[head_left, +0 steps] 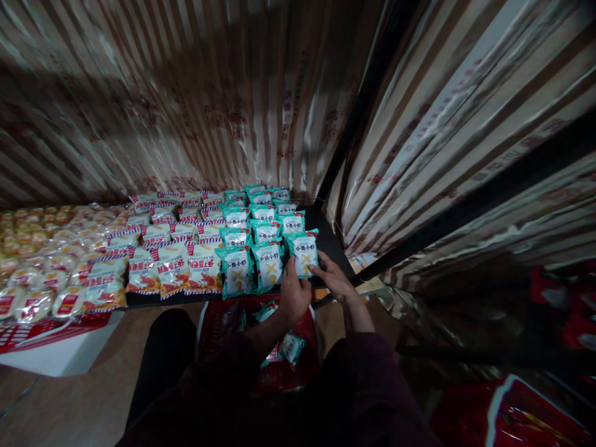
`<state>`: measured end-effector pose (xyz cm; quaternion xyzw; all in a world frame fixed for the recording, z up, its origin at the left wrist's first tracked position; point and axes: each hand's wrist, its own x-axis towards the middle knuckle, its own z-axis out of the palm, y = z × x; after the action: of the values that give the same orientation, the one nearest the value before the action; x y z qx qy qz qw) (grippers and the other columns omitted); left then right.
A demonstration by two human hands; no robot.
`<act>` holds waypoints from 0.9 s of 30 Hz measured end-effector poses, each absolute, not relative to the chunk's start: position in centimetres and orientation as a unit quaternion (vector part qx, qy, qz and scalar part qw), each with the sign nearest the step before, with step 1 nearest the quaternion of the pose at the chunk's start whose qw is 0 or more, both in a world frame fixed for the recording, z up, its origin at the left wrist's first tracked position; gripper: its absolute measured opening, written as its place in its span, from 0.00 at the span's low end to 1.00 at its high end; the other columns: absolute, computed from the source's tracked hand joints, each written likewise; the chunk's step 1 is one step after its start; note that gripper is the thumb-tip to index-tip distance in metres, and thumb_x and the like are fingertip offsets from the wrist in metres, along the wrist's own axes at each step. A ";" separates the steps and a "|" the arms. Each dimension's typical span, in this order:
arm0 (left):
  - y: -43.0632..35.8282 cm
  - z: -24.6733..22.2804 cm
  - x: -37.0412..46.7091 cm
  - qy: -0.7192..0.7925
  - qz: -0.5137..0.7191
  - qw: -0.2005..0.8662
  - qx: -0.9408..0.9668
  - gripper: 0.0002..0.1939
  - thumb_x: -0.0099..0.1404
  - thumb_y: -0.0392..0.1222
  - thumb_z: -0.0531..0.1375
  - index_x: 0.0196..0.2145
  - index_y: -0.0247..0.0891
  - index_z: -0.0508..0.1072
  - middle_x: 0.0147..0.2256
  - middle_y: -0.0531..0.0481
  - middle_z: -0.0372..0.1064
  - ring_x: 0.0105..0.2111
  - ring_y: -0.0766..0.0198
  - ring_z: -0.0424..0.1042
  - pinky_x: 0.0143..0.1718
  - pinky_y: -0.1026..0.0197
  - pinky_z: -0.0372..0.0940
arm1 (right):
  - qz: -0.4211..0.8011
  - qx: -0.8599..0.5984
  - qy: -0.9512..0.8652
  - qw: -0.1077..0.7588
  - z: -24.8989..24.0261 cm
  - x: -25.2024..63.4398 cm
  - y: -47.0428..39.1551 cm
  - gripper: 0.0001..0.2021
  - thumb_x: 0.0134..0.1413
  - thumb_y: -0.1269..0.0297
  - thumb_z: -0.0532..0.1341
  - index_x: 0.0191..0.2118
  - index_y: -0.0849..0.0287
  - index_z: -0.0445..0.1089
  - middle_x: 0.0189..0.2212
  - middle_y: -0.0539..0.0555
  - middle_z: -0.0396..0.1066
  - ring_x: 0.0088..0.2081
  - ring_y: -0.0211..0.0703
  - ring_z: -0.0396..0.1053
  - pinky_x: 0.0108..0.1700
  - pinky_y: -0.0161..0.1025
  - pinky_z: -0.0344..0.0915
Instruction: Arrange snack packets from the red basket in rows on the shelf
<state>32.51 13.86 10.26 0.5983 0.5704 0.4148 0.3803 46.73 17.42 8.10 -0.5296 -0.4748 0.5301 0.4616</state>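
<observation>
Between my two hands is a teal and white snack bag (305, 249), upright at the front right end of the rows on the black shelf (333, 239). My left hand (294, 290) grips its lower left side. My right hand (333, 276) has its thumb on the bag's lower right front, fingers at the side. Just left stands another teal bag (269, 267), with several more in rows behind. Below my forearms, a red basket (205, 335) holds a few loose bags, among them a teal one (292, 347).
Striped snack bags (173, 267) fill the shelf's middle, with round wrapped cakes (35, 304) at the left. Striped sheeting (223, 112) hangs behind. A black post (354, 118) and a slanted bar (442, 214) stand right. A white box (69, 354) sits lower left.
</observation>
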 end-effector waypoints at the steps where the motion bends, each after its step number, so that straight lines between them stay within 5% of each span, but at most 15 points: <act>1: 13.9 10.2 32.5 0.569 0.417 0.379 0.599 0.34 0.55 0.29 0.53 0.61 0.26 0.56 0.60 0.32 0.58 0.61 0.52 0.59 0.63 0.51 0.52 | 0.527 -0.532 -0.476 0.460 8.0 46.6 17.5 0.31 0.44 0.59 0.67 0.57 0.51 0.63 0.52 0.52 0.71 0.51 0.47 0.69 0.56 0.48 0.63; 21: 13.9 10.0 32.9 0.559 0.414 0.383 0.607 0.35 0.55 0.28 0.52 0.62 0.26 0.55 0.66 0.33 0.41 0.66 0.48 0.44 0.66 0.49 0.46 | 0.363 -0.625 -0.562 0.402 8.5 45.5 17.8 0.31 0.42 0.54 0.67 0.56 0.53 0.67 0.53 0.56 0.67 0.59 0.57 0.58 0.63 0.55 0.49; 27: 12.9 10.4 31.9 0.503 0.415 0.337 0.679 0.36 0.58 0.28 0.50 0.65 0.31 0.50 0.68 0.40 0.38 0.67 0.54 0.39 0.67 0.49 0.45 | 0.332 -0.654 -0.504 0.457 8.1 45.2 18.3 0.35 0.47 0.45 0.63 0.60 0.52 0.61 0.60 0.56 0.60 0.63 0.54 0.55 0.65 0.50 0.50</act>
<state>31.91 12.90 10.38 0.6787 0.5033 0.4151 0.3373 45.16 18.28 8.12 -0.6535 -0.5042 0.3319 0.4566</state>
